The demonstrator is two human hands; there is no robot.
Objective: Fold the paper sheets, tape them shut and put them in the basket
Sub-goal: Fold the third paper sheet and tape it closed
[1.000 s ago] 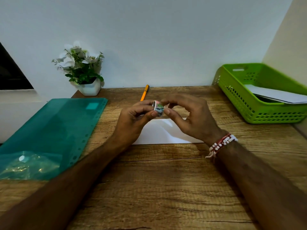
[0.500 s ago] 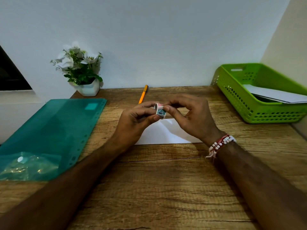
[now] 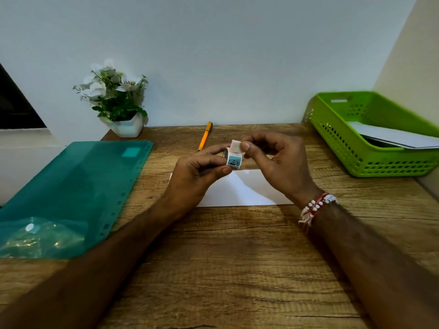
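Observation:
A small roll of patterned tape (image 3: pixel 233 160) is held above the table, pinched between the thumb and fingers of my left hand (image 3: pixel 199 174). My right hand (image 3: pixel 278 167) pinches the tape's loose end (image 3: pixel 235 146), which stands lifted off the roll. Under both hands a folded white paper sheet (image 3: pixel 240 191) lies flat on the wooden table. At the right stands a green basket (image 3: pixel 370 160) with folded white paper (image 3: pixel 389 137) inside it.
A teal plastic sleeve (image 3: pixel 78 186) covers the table's left side, with a crinkled clear bag (image 3: pixel 40 236) on its near end. An orange pen (image 3: pixel 205 136) lies behind my hands. A white pot of flowers (image 3: pixel 116 100) stands by the wall.
The roll has turned in my left hand, and my right fingers have peeled the tape's end up from it. Both hands stay above the folded sheet.

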